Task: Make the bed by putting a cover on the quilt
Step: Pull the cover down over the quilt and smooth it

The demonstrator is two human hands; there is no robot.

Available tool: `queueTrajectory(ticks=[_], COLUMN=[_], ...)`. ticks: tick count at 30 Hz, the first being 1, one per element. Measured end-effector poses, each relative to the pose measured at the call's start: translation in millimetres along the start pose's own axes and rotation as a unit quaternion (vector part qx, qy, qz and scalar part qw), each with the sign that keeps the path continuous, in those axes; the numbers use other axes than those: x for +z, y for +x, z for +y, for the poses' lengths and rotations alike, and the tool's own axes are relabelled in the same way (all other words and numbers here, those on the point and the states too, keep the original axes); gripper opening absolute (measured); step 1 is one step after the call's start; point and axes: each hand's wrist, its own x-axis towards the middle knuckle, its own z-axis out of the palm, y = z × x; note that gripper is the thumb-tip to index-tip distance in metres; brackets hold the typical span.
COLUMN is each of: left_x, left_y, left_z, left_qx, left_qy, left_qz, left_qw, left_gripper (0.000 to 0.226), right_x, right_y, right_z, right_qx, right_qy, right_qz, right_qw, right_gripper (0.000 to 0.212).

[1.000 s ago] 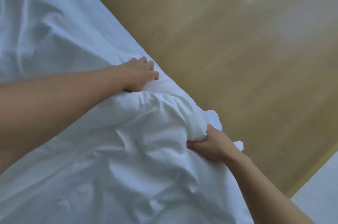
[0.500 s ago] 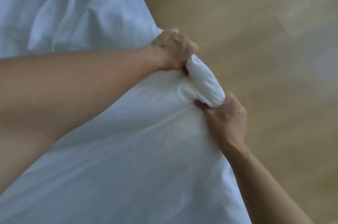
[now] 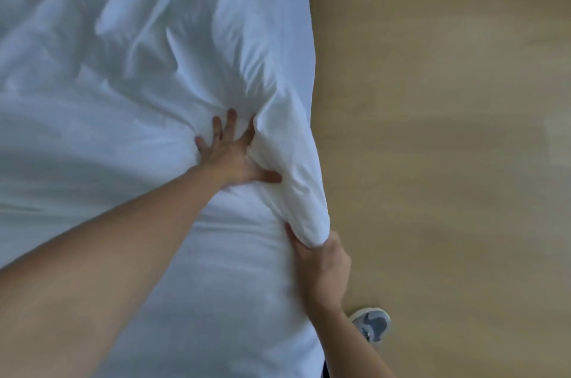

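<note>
Left hand [image 3: 230,155], fingers spread, presses flat on the white cover [image 3: 123,99]; right hand [image 3: 323,266] grips the cover's bunched corner [image 3: 304,210]. Cover lies spread out, its right edge beside the wood floor [image 3: 448,130].

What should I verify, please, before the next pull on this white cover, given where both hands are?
1. Right hand grips the bunched corner: ok.
2. Left hand presses flat on the cover, fingers spread: ok.
3. Quilt seated inside that corner: cannot tell, fabric hides it.
4. Cover smooth: not ok, creased beyond the left hand.
5. Shoe off the cover: ok, it stands on the floor.
</note>
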Motion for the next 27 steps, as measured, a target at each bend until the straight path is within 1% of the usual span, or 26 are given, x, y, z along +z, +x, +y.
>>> queueTrajectory(ticks=[2, 3, 6, 8, 9, 10, 11, 12, 13, 14, 15, 16, 17, 18, 20, 21, 23, 25, 27], left_x=[-3.8, -4.7, -4.6, -6.6, -9.4, -12.9, -16.0, -20.3, -26.8, -33.3, -43.3, -53.6, -64.1, -72.8, -86.3, -88.6, -87.7, -89.3, -95.1], left_y=[0.1, -0.4, 5.9, 11.7, 13.2, 13.9, 13.8, 14.3, 14.5, 17.2, 20.8, 25.3, 30.5, 37.6, 53.4, 59.5, 65.9, 67.2, 68.2], left_z=[-0.1, -0.9, 0.0, -0.1, 1.7, 3.4, 4.7, 5.5, 5.8, 4.6, 2.3, -0.6, -2.9, -5.0, -8.2, -9.3, -5.8, -0.1, 1.1], left_qx=[-0.003, -0.005, 0.002, -0.006, -0.009, -0.011, -0.011, -0.011, -0.01, -0.003, 0.003, 0.0, -0.013, -0.027, -0.055, -0.075, -0.098, -0.092, -0.107], left_qy=[-0.011, -0.018, -0.035, -0.042, -0.039, -0.037, -0.041, -0.052, -0.065, -0.079, -0.11, -0.162, -0.213, -0.239, -0.25, -0.27, -0.314, -0.333, -0.372], left_qz=[-0.011, -0.019, -0.024, -0.026, -0.028, -0.035, -0.046, -0.057, -0.065, -0.079, -0.097, -0.113, -0.118, -0.11, -0.057, -0.029, 0.007, 0.012, 0.007], left_qw=[1.0, 1.0, 0.999, 0.999, 0.999, 0.999, 0.998, 0.997, 0.996, 0.994, 0.989, 0.98, 0.97, 0.964, 0.965, 0.959, 0.944, 0.938, 0.922], left_gripper=[0.142, 0.14, 0.132, 0.126, 0.123, 0.119, 0.115, 0.109, 0.101, 0.092, 0.084, 0.08, 0.08, 0.077, 0.064, 0.063, 0.059, 0.047, 0.038], right_x=[-5.5, -7.5, -19.1, -42.3, -53.6, -60.2, -62.3, -61.7, -57.9, -50.8, -41.1, -29.9, -17.3, -5.4, 17.9, 29.1, 45.6, 59.5, 70.7], right_y=[1.1, 3.6, 19.1, 32.5, 42.8, 56.5, 70.9, 84.4, 98.8, 114.5, 129.9, 143.5, 156.7, 165.5, 182.1, 188.6, 193.4, 195.0, 200.7], right_z=[14.1, 16.2, 7.1, -16.4, -29.5, -40.9, -52.6, -69.0, -88.8, -110.1, -135.6, -166.6, -199.1, -233.1, -294.1, -320.0, -358.5, -372.3, -374.3], right_qx=[-0.007, -0.006, -0.013, -0.017, 0.003, 0.023, 0.028, 0.022, 0.008, -0.013, -0.04, -0.069, -0.094, -0.109, -0.092, -0.068, -0.049, -0.059, -0.035], right_qy=[-0.033, -0.061, -0.098, -0.055, -0.02, -0.003, -0.016, -0.036, -0.055, -0.064, -0.061, -0.056, -0.052, -0.044, -0.029, -0.032, -0.072, -0.113, -0.143], right_qz=[-0.026, -0.055, -0.19, -0.289, -0.336, -0.366, -0.367, -0.347, -0.312, -0.275, -0.251, -0.24, -0.235, -0.229, -0.232, -0.239, -0.265, -0.309, -0.34], right_qw=[0.999, 0.997, 0.977, 0.956, 0.942, 0.93, 0.93, 0.937, 0.948, 0.959, 0.965, 0.967, 0.966, 0.966, 0.968, 0.968, 0.96, 0.942, 0.929], right_gripper=[0.047, 0.045, 0.035, 0.026, 0.031, 0.042, 0.054, 0.066, 0.078, 0.086, 0.088, 0.087, 0.084, 0.08, 0.078, 0.072, 0.063, 0.07, 0.084])
